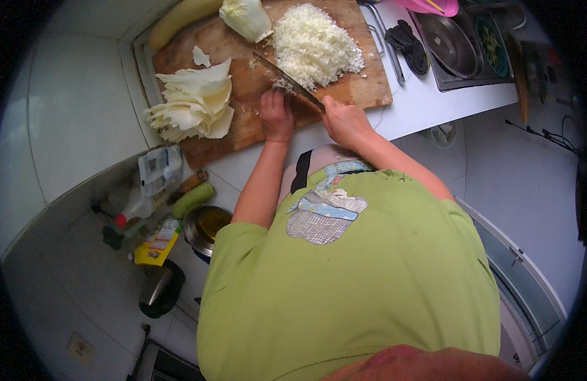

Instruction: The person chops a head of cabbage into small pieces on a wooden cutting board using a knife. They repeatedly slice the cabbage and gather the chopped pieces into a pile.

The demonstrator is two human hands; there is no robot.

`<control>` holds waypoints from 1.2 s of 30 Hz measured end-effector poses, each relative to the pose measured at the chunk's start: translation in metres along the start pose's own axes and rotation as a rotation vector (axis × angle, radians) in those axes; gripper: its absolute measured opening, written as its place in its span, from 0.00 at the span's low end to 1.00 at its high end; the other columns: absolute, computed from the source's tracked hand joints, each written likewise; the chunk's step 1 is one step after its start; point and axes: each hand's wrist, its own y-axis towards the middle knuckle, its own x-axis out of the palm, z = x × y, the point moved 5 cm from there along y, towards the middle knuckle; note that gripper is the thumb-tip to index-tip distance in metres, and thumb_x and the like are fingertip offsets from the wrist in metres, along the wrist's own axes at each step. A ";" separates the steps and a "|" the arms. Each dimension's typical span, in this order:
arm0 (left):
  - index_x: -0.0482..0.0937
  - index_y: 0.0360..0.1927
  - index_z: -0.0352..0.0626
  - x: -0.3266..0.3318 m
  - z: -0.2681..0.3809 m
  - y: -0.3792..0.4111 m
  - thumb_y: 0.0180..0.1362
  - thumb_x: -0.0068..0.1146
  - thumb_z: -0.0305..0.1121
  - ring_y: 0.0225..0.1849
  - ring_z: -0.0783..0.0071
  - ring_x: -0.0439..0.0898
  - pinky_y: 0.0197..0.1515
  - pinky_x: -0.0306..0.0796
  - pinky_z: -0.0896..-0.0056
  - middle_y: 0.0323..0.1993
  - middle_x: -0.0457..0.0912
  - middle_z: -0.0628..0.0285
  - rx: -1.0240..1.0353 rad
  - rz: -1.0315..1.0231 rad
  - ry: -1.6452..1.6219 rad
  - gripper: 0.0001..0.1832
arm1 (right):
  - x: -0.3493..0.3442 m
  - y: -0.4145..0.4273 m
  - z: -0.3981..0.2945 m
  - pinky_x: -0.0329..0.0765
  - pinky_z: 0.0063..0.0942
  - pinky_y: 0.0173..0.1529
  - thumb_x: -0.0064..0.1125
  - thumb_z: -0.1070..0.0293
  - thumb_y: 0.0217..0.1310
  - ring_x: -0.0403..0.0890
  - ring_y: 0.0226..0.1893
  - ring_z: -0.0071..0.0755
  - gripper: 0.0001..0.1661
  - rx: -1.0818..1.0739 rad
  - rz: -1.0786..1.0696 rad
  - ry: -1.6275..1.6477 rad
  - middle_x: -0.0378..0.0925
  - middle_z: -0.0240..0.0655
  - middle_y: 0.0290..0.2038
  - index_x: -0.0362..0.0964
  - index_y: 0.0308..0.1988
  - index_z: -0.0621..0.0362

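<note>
My right hand (345, 121) grips the handle of a kitchen knife (288, 80), whose dark blade slants up and left across a wooden cutting board (248, 102). Beside the blade, the curled fingers of my left hand (276, 114) hold down a few cut cabbage pieces (285, 86). Just beyond the knife rises a big heap of finely chopped white cabbage (317, 45). Flat cabbage leaves (198, 102) are stacked on the board's left part, with a small leaf scrap (201, 56) above them. A cabbage heart (245, 19) lies at the far side.
A long pale gourd-like vegetable (181, 23) lies along the board's far left edge. To the right are a dark cloth (407, 46) and a sink (445, 85) with a metal basin (450, 47). Left of me stand a metal pot (207, 226), a green cucumber-like vegetable (193, 200) and bottles.
</note>
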 end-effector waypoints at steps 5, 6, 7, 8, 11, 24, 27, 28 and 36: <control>0.76 0.38 0.40 0.000 0.000 0.002 0.54 0.57 0.26 0.42 0.49 0.74 0.46 0.71 0.54 0.38 0.76 0.52 -0.007 -0.020 -0.029 0.08 | -0.017 -0.006 -0.011 0.77 0.47 0.28 0.48 0.75 0.52 0.81 0.25 0.55 0.06 -0.017 -0.056 -0.043 0.78 0.50 0.23 0.62 0.34 0.62; 0.76 0.38 0.41 0.000 0.001 0.001 0.53 0.57 0.26 0.43 0.49 0.74 0.46 0.71 0.54 0.38 0.76 0.52 0.019 -0.019 0.007 0.08 | -0.016 -0.007 -0.011 0.76 0.48 0.28 0.48 0.74 0.54 0.80 0.25 0.56 0.06 -0.014 -0.056 -0.035 0.77 0.50 0.22 0.61 0.34 0.62; 0.76 0.37 0.41 0.001 0.001 0.000 0.52 0.56 0.25 0.43 0.49 0.74 0.47 0.71 0.54 0.39 0.76 0.52 0.045 -0.018 0.043 0.08 | -0.015 -0.008 -0.010 0.75 0.49 0.28 0.48 0.73 0.55 0.80 0.25 0.57 0.06 -0.012 -0.056 -0.027 0.77 0.51 0.22 0.61 0.34 0.62; 0.76 0.37 0.41 0.001 0.002 0.000 0.52 0.56 0.25 0.44 0.49 0.74 0.47 0.71 0.54 0.39 0.76 0.52 0.070 -0.016 0.079 0.08 | -0.014 -0.009 -0.009 0.74 0.50 0.27 0.48 0.73 0.57 0.79 0.24 0.58 0.06 -0.010 -0.057 -0.019 0.76 0.51 0.22 0.60 0.33 0.62; 0.76 0.36 0.41 0.002 0.001 -0.001 0.47 0.55 0.22 0.45 0.48 0.74 0.49 0.71 0.53 0.39 0.77 0.52 0.005 -0.107 0.033 0.10 | -0.015 -0.008 -0.010 0.74 0.50 0.28 0.48 0.73 0.56 0.79 0.24 0.59 0.06 -0.003 -0.082 -0.011 0.76 0.52 0.22 0.60 0.34 0.62; 0.76 0.36 0.40 -0.002 0.003 -0.002 0.44 0.52 0.21 0.46 0.49 0.74 0.49 0.71 0.55 0.40 0.76 0.52 0.053 -0.044 0.013 0.13 | 0.001 0.000 -0.002 0.77 0.50 0.31 0.49 0.75 0.51 0.81 0.27 0.59 0.08 -0.007 -0.006 0.019 0.78 0.53 0.23 0.62 0.35 0.62; 0.76 0.36 0.40 -0.003 0.007 -0.001 0.45 0.52 0.21 0.46 0.49 0.73 0.49 0.71 0.55 0.41 0.76 0.52 0.045 -0.032 0.026 0.12 | -0.009 -0.005 -0.008 0.77 0.50 0.32 0.49 0.75 0.51 0.81 0.28 0.58 0.08 -0.007 -0.037 -0.015 0.78 0.53 0.23 0.62 0.34 0.62; 0.76 0.36 0.40 -0.003 0.006 -0.001 0.45 0.51 0.21 0.46 0.49 0.73 0.49 0.71 0.54 0.41 0.76 0.52 0.054 -0.022 0.018 0.12 | -0.012 -0.006 -0.012 0.77 0.50 0.32 0.49 0.75 0.51 0.81 0.28 0.59 0.08 0.004 -0.070 -0.019 0.78 0.53 0.23 0.62 0.34 0.62; 0.76 0.37 0.40 -0.002 0.005 -0.001 0.43 0.51 0.20 0.45 0.49 0.72 0.49 0.71 0.54 0.41 0.75 0.52 0.074 -0.095 0.056 0.14 | 0.003 0.004 -0.011 0.78 0.49 0.32 0.48 0.75 0.52 0.81 0.28 0.59 0.07 0.046 -0.147 -0.071 0.78 0.54 0.24 0.62 0.34 0.63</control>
